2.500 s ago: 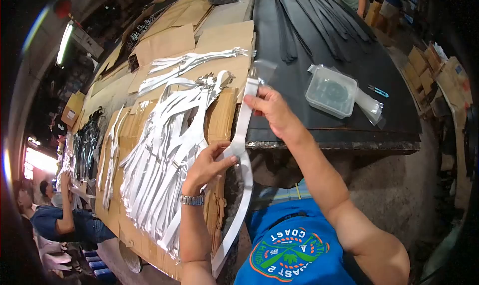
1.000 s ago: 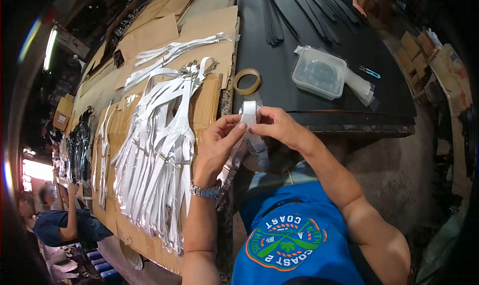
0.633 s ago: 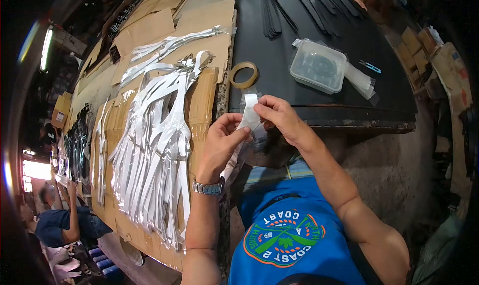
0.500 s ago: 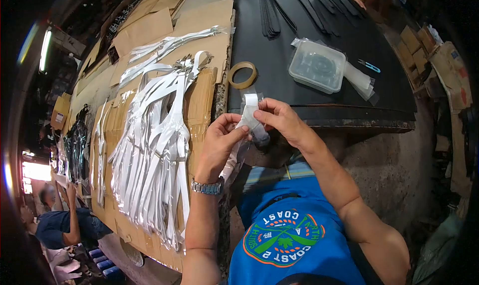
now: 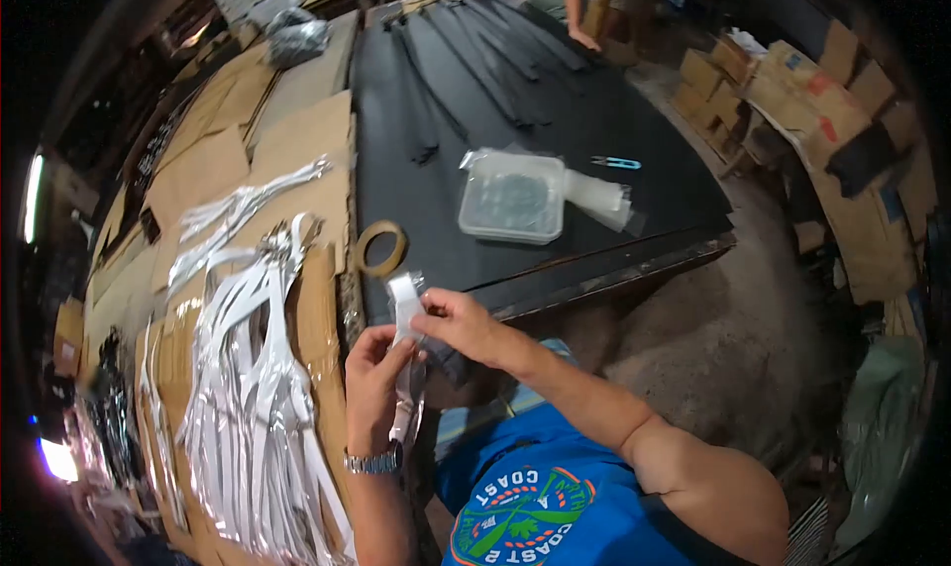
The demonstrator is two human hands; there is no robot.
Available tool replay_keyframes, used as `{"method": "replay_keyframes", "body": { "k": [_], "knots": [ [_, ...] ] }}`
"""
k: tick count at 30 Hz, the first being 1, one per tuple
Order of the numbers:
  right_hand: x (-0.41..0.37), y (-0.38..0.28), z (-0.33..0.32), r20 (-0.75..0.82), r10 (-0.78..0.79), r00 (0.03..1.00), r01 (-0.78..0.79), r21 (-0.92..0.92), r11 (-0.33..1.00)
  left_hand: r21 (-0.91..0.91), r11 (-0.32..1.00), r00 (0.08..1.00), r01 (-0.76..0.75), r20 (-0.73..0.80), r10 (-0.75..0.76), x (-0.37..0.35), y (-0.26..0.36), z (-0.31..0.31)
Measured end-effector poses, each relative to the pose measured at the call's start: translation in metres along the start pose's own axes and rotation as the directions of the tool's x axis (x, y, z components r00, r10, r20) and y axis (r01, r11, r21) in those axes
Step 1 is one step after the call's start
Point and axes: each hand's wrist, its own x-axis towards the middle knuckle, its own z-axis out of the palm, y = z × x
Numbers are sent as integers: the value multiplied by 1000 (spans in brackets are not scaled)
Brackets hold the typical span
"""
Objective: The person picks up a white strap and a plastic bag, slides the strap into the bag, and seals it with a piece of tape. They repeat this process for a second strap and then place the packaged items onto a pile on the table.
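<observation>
A white strap in clear plastic wrap (image 5: 405, 297) stands between my two hands at the corner of the black table. My left hand (image 5: 378, 376), with a metal watch at its wrist, pinches the strap's lower part. Thumb and fingers of my right hand (image 5: 456, 323) close on the strap's upper right side. Just above the strap lies a tan tape roll (image 5: 381, 248). A pile of white wrapped straps (image 5: 260, 368) lies on cardboard to the left.
On the black table (image 5: 594, 229) are a translucent plastic box (image 5: 512, 198), clear plastic sleeves (image 5: 597, 199), blue thread snips (image 5: 622, 163) and long black straps (image 5: 485, 61). A co-worker's hand (image 5: 584, 39) rests at the far edge. Cardboard boxes (image 5: 715, 81) stand at the right.
The view has swung, so the table and both hands appear lower and further left. More of the far co-worker shows. Both hands still hold the wrapped strap.
</observation>
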Motion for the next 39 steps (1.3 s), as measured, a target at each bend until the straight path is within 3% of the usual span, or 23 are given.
{"method": "replay_keyframes", "body": {
  "k": [2,3,5,8,9,12,14,18,26,39],
  "knots": [
    [-7,-29,1,14,79,997,-80,77,994,-119,993,998,-5,-57,-2,0,7,18],
    [-8,-27,-1,15,8,1000,-8,-35,999,-179,984,996,-9,-92,-7,0,9,25],
    [-8,-20,-8,45,-124,991,131,-257,958,-97,995,996,29,-77,-36,2,6,19],
    [-17,-37,-8,-40,146,988,-136,189,973,-11,1000,996,25,-82,-26,1,11,23],
    [-14,-22,-15,-42,227,973,-216,179,960,12,1000,997,25,-67,-24,-1,12,23],
    [6,-5,-29,149,320,936,-351,493,796,88,993,997,81,-2,-81,-14,12,21],
    [20,-29,-29,82,164,983,-182,522,833,117,987,994,113,-21,-112,-23,6,21],
    [51,-84,-37,-136,36,990,17,373,928,59,988,990,140,-43,-137,-32,-5,19],
    [78,-154,-63,-173,-168,971,192,135,972,33,999,1000,26,-10,-26,-24,1,37],
    [59,-218,-87,-249,-303,920,290,-88,953,61,996,996,-71,67,67,-27,6,57]
  ]
}}
